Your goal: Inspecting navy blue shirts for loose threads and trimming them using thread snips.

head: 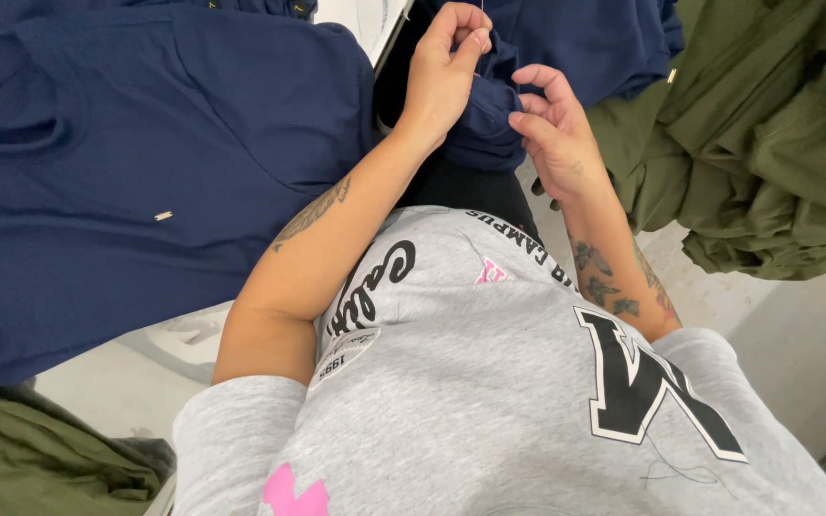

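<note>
1. Left hand (444, 72): fingers curled, thumb and forefinger pinched together at the top on a fine thread or needle too thin to make out, heel resting against the navy fabric fold (489, 124).
2. Right hand (556, 134): half closed, fingertips pressed to the same navy fold from the right side, palm turned up.
3. Both forearms raised from the body, tattooed, meeting over the fold in the upper middle of the view.
4. Navy fold bunched between the two hands, running up into a navy garment (585, 38) at the top.
5. Large navy hooded garment (126, 162) spread at the left, small metal cord tip (163, 216) on it.
6. Olive green garments (767, 134) heaped at the right; more olive cloth (40, 459) at the lower left.
7. Grey shirt (489, 401) with black lettering and pink marks filling the foreground.
</note>
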